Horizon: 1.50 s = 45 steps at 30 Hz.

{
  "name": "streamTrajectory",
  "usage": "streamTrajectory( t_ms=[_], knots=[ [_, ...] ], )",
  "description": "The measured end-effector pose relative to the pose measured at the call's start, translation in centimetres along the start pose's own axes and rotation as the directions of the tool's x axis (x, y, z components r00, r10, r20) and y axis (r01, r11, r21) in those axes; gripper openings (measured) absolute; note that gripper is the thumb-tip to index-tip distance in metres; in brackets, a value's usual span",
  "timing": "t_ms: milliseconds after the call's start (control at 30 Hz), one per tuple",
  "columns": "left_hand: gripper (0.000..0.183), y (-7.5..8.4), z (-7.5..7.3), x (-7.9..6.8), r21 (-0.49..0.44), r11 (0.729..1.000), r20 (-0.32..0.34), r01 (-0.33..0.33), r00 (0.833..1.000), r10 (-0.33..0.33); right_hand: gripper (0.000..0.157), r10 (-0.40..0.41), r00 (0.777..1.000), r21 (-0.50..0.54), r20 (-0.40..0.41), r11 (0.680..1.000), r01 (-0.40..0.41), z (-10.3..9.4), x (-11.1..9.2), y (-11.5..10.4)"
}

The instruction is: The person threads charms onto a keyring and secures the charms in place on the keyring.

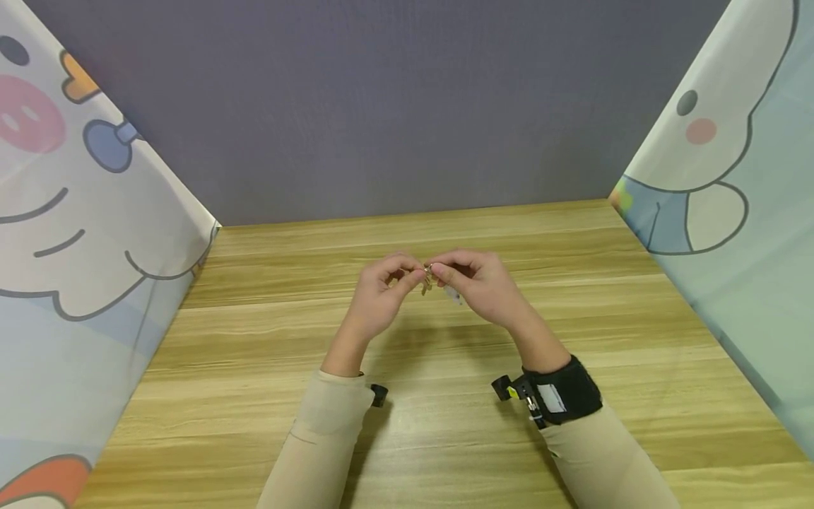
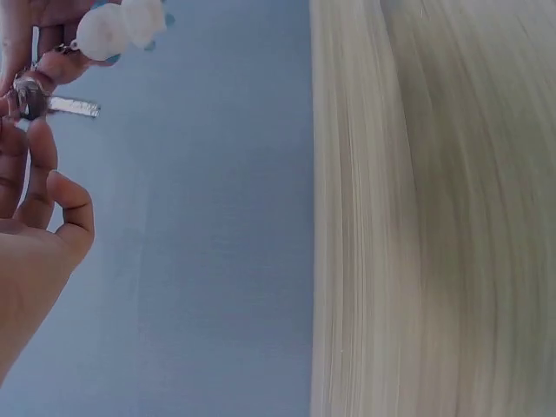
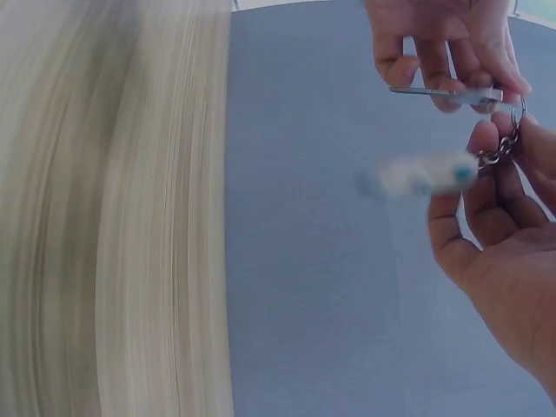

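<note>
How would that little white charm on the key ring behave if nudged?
The white charm would probably swing, since a linked chain holds it. It's likely light, looking small beside the right hand.

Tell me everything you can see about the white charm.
The charm is white with blue-green patches, showing rounded lobes in the left wrist view. A metal-looking chain links one end to the ring. It hangs in the air above the table, beside the right hand, whose grip is near where chain and ring meet. Blur hides finer details and material; whether the fingers touch the charm itself is unclear.
</note>
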State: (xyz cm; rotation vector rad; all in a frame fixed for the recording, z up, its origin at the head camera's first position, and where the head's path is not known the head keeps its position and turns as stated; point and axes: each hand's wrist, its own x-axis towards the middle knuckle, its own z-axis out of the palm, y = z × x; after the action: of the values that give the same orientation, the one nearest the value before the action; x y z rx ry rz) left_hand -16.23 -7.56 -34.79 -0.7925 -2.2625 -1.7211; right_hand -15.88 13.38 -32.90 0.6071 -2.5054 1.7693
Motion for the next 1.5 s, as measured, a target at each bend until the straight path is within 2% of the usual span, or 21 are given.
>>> streamTrajectory(
  t_ms=[167, 300, 433, 567, 733, 867, 967, 1200, 1500],
  knots=[
    [0.011, 0.0, -0.3, -0.1, -0.06, 0.995, -0.007, 0.084, 0.996, -0.084, 0.022, 0.013, 0.998, 0.028, 0.055, 1.0, -0.014, -0.3, 0.2, 0.3],
    [0.012, 0.0, -0.6, 0.0, -0.093, 0.987, 0.008, 0.132, 0.991, -0.131, 0.021, 0.021, 0.998, 0.068, 0.057, 0.997, -0.025, -0.4, 0.2, 0.8],
    [0.014, 0.0, -1.0, 0.0, -0.05, 0.983, 0.037, 0.179, 0.983, -0.178, 0.021, -0.002, 0.999, 0.071, 0.046, 0.998, -0.001, -0.4, 0.2, 0.9],
    [0.017, 0.2, -1.4, 0.1, 0.035, 0.977, 0.061, 0.212, 0.975, -0.214, 0.021, -0.003, 0.998, 0.021, 0.057, 1.0, 0.002, -0.3, 0.3, 0.8],
    [0.017, 0.5, -1.6, 0.5, 0.126, 0.981, 0.091, 0.148, 0.983, -0.16, 0.021, -0.002, 0.997, -0.038, 0.078, 0.999, 0.005, -0.4, 0.5, 0.7],
    [0.014, 0.6, -1.5, 0.7, 0.148, 0.985, 0.097, 0.088, 0.99, -0.103, 0.021, -0.016, 0.996, -0.038, 0.086, 0.999, 0.02, -0.6, 0.7, 0.6],
    [0.011, 0.7, -1.5, 0.7, 0.161, 0.984, 0.102, 0.073, 0.991, -0.09, 0.021, -0.015, 0.996, -0.028, 0.086, 0.999, 0.018, -0.7, 0.8, 0.6],
    [0.005, 0.5, -1.2, 0.7, 0.112, 0.989, 0.102, 0.094, 0.989, -0.106, 0.021, -0.016, 0.998, -0.016, 0.058, 1.0, 0.017, -0.5, 0.9, 0.8],
    [0.005, 0.3, -1.1, 0.6, -0.006, 0.99, 0.079, 0.14, 0.987, -0.139, 0.021, -0.022, 0.999, 0.046, 0.044, 0.999, 0.02, -0.3, 0.6, 1.1]
  ],
)
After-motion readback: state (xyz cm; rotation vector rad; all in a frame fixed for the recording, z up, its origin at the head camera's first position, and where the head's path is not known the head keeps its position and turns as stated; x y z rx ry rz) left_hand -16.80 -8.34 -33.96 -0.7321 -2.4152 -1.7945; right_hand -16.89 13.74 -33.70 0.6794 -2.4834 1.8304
